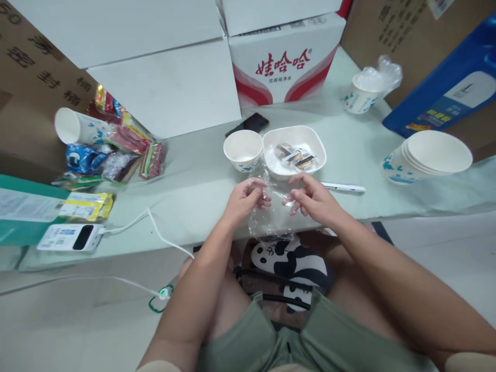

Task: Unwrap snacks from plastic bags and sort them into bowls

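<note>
A thin clear plastic bag (273, 219) hangs loosely between my hands over the table's front edge. My left hand (248, 196) has its thumb and fingers curled on the bag's left side. On the right side, the bent fingers of my right hand (308, 199) pinch the film, and some fingertips look covered by it. Just beyond my hands stand a white paper cup (243, 150) with a blue-green print and a white square bowl (267, 142). Small wrapped pieces (296, 156) lie in the bowl. A white pen (344, 187) rests beside my right hand.
A dark phone (250, 124) lies behind the cup. Stacked paper cups (422, 157) and a blue container (445, 88) stand right. Packaged snacks (124, 139) and a white device (70, 237) with a cable sit left. White cartons (287, 67) line the back.
</note>
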`<state>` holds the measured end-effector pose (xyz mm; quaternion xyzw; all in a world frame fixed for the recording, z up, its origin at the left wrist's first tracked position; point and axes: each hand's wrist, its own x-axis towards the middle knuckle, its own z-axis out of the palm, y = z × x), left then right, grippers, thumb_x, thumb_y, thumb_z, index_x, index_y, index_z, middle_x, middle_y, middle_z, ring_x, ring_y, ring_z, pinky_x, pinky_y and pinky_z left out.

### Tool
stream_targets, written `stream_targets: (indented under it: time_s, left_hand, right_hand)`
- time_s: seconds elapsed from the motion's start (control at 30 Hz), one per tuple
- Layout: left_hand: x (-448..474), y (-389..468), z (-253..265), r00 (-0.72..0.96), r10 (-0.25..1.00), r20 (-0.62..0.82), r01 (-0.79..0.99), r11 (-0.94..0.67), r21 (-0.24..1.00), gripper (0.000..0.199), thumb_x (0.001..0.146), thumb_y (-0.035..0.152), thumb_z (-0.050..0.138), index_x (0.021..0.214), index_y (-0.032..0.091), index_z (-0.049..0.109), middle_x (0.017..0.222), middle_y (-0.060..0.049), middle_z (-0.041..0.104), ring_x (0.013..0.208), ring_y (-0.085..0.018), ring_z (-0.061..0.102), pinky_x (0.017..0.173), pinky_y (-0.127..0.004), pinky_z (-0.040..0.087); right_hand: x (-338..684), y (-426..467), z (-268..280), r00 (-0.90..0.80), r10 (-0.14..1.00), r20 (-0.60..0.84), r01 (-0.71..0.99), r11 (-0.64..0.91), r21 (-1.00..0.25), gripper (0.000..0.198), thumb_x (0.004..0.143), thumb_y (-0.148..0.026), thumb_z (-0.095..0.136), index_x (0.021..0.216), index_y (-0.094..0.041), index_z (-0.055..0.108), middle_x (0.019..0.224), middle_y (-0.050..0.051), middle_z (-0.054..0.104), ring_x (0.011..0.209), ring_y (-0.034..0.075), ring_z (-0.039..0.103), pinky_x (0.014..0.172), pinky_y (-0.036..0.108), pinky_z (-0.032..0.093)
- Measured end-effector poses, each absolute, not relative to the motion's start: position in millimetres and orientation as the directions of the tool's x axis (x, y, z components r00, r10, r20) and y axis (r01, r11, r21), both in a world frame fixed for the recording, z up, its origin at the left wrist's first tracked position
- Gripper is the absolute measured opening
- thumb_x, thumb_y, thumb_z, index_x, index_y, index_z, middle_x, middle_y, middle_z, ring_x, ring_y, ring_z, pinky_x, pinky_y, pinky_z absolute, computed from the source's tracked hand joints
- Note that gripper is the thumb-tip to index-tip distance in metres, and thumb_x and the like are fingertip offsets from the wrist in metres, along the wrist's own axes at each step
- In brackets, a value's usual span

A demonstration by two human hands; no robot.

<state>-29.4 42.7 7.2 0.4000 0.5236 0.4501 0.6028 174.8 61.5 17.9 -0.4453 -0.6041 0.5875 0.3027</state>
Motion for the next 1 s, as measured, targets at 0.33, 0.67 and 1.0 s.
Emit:
stream_targets:
  time_s: [0.33,0.67,1.0]
  left_hand:
    - [-42,49,-4,0.135,0.945,-0.296,-0.312,0.325,0.893,0.054,0.074,0.056,0.076,0.113,0.024,0.058,0.088,-0.007,0.075,0.075,-0.024,0.075,0.058,-0.030,0.057]
    - [-16,41,-1,-0.172,0.985,-0.005,-0.121,-0.016,0.993,0.060,0.065,0.035,0.091,0.115,0.032,0.058,0.144,-0.007,0.051,0.105,-0.023,0.070,0.076,-0.029,0.058]
    - [-31,53,-6,-0.232,0.960,-0.156,-0.354,0.066,0.933,0.050,0.063,0.052,0.089,0.082,0.021,0.055,0.096,-0.001,0.068,0.086,-0.014,0.071,0.075,-0.025,0.057]
  right_hand:
    - [181,67,18,-0.256,0.951,-0.175,0.240,-0.113,-0.964,0.038,0.079,-0.026,0.056,0.115,-0.025,0.067,0.053,-0.006,0.058,0.044,0.015,0.052,0.045,0.029,0.044]
    - [177,54,16,-0.397,0.905,-0.156,0.297,-0.034,-0.954,0.042,0.081,-0.029,0.057,0.122,-0.023,0.061,0.058,-0.005,0.067,0.048,0.018,0.062,0.054,0.032,0.053]
    - [179,63,17,-0.305,0.919,-0.248,0.203,-0.192,-0.960,0.043,0.078,-0.030,0.057,0.120,-0.023,0.058,0.054,-0.005,0.066,0.046,0.019,0.062,0.051,0.032,0.050]
